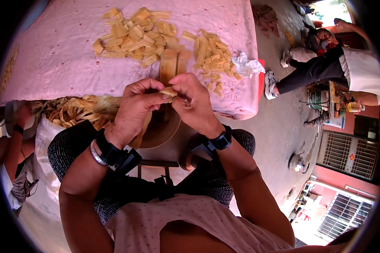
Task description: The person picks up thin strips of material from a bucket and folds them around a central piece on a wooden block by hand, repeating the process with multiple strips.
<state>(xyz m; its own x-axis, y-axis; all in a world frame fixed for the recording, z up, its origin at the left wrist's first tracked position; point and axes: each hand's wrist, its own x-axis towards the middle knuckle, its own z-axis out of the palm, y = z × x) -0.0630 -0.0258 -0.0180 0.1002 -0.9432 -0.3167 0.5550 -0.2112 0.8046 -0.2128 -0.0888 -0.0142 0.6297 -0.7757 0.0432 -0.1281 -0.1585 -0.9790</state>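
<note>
Just in front of the table's near edge, my left hand point(133, 103) and my right hand point(194, 103) meet, fingers pinched around a small folded yellow strip point(169, 91), dry and fibrous-looking. A longer pale strip point(144, 128) hangs below my left hand. Right beyond my fingers, a flat wooden board point(168, 69) with a dark narrow line along it juts over the edge. Past it lies a heap of short flat yellow pieces point(135, 36), with a smaller pile point(213, 55) to the right. My fingertips partly hide the folded strip.
A pink cloth point(63, 55) covers the table, with crumpled white tissue point(247, 65) near its right side. Long strips point(82, 110) fill a bag by my left knee. Another person's arm point(19, 126) is at far left; a person in dark trousers point(312, 71) stands at right.
</note>
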